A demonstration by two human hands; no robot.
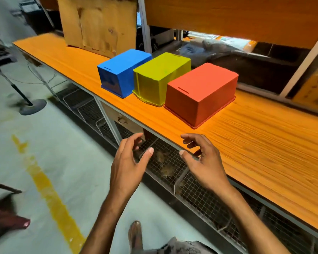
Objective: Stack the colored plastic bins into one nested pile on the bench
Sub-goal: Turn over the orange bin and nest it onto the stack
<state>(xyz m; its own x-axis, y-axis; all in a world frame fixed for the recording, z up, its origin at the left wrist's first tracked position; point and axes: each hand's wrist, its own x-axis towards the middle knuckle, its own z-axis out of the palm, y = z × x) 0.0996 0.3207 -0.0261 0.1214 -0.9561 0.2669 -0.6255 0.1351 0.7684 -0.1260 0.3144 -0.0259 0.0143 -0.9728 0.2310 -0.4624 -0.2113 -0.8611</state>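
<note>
Bins of three colours stand upside down in a row on the orange wooden bench (264, 143), each with its flat bottom upward and its rim on the wood. None is nested in another. The yellow bin (160, 77) is the middle one. The blue bin (121, 72) is just beside it on the left and a little farther from the person. The red bin (200, 94) is just beside it on the right and nearer to the person. Whether the neighbours touch the yellow bin, I cannot tell, because they overlap in the view. Both hands are on the person's side of the yellow bin, well apart from it and from the other bins, and they hold nothing. The left hand (128, 162) hangs in front of the bench edge, below and a little to the left of the yellow bin, with the fingers loosely curved and the thumb spread out. The right hand (204, 162) is below and to the right of the yellow bin, over the front edge of the bench, also relaxed and wide, and the two palms are turned toward each other. Behind the yellow bin and to the left, a sheet of cardboard (97, 22) stands on the bench. Under the bench, in front of the yellow bin, there are wire mesh baskets (173, 167). Far to the left of the yellow bin, on the grey floor, stands the base of a fan stand (32, 107), and a yellow line (50, 195) is painted on the floor.
</note>
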